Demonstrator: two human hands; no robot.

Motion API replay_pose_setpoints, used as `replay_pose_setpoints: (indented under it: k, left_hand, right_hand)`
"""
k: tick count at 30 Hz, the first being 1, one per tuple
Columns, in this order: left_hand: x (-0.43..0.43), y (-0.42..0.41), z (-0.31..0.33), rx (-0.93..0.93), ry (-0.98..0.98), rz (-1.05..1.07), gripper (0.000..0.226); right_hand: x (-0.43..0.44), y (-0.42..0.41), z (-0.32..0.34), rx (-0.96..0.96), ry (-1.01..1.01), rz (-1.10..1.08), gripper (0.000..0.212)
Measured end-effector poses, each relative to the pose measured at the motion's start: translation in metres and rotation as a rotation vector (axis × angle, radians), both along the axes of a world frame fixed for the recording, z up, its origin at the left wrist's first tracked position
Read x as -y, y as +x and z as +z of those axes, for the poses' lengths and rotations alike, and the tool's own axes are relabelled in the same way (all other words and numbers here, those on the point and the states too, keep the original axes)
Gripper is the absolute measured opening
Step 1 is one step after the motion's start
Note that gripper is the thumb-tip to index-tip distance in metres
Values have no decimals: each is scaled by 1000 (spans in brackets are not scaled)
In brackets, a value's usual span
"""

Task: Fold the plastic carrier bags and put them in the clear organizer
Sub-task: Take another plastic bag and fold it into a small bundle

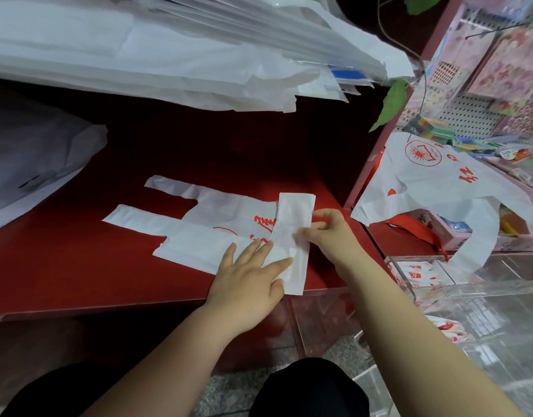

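- The folded band [292, 224] at the bottom end of the carrier bag [217, 218] may spring open: the film looks thin and slick, and the crease is held only where the two hands meet it
- If the left hand [253, 275] lightens its press, the bag could slide on the smooth red counter [109, 266] and the next fold would come out crooked
- The two handles [139, 218], lying loose well beyond the left fingertips, could twist or drag as the folding moves toward them
- Left hand: fingers straight and spread, lying flat on the bag and across the near end of the band; it presses and grasps nothing
- Right hand [325, 233]: fingers curled, thumb and fingertips seemingly pinching the band's outer edge
- The bag lies flat under the left fingers and runs away from them; the band sits between the two hands, touching both
- The clear organizer [457, 284], with folded bags [415, 273] already in it, stands to the outer side of the right forearm, near but apart from it
- A second, unfolded bag [433, 182] is draped further out beyond the right hand
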State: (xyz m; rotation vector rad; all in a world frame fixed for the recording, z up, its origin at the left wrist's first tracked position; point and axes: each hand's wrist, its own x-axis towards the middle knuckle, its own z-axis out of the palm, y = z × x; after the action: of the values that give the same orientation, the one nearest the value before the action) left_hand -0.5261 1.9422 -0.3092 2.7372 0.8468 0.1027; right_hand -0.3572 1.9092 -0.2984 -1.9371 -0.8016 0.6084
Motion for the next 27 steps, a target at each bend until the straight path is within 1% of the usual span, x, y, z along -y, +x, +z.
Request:
replay_pose_setpoints:
  k: [2, 3, 4, 6, 7, 8, 9, 11, 13, 15, 17, 18, 20, 22, 23, 25, 27]
  left_hand:
    - [0, 0, -1, 25, -5, -2, 48]
    - [0, 0, -1, 37, -7, -4, 47]
    - [-1, 0, -1, 45, -8, -6, 47]
    - [-3, -1, 1, 64, -15, -18, 47]
    - [-4, -2, 1, 75, -7, -23, 46]
    - [-6, -2, -1, 84, 13, -33, 45]
    - [-8, -2, 0, 96, 31, -43, 45]
    - [-12, -2, -6, 152, 53, -56, 42]
    - [-14, -2, -12, 317, 124, -70, 36]
    - [-15, -2, -17, 444, 163, -17, 33]
    - [-16, -5, -21, 557, 176, 107, 30]
    - [-15, -6, -23, 610, 172, 142, 35]
    - [-13, -10, -24, 681, 189, 176, 57]
    - [-12, -13, -20, 638, 225, 137, 72]
    - [-12, -14, -18, 593, 245, 98, 73]
    - [-11, -13, -16, 523, 296, 30, 67]
    - [-11, -12, -16, 493, 296, -41, 57]
  right_hand:
    - [2, -1, 1, -42, -33, 32, 72]
    - [3, -1, 0, -42, -47, 48, 79]
    - [4, -1, -1, -20, -49, 64, 72]
    - [8, -4, -1, 75, -53, 95, 38]
    - [9, -6, -2, 143, -32, 111, 26]
    - [10, -8, -4, 220, -3, 120, 18]
    - [11, -10, -6, 289, 35, 131, 16]
    - [14, -14, -8, 382, 94, 157, 23]
    - [15, -17, -8, 461, 131, 207, 22]
    - [18, -20, -9, 596, 168, 311, 18]
    - [19, -18, -13, 719, 154, 389, 16]
    - [20, -15, -16, 738, 135, 403, 15]
    - [23, -10, -19, 706, 123, 404, 18]
    - [26, -6, -19, 680, 147, 394, 19]
    - [27, -5, -19, 681, 160, 390, 20]
    - [28, -6, -17, 660, 166, 375, 23]
    - [30, -7, -16, 626, 155, 372, 28]
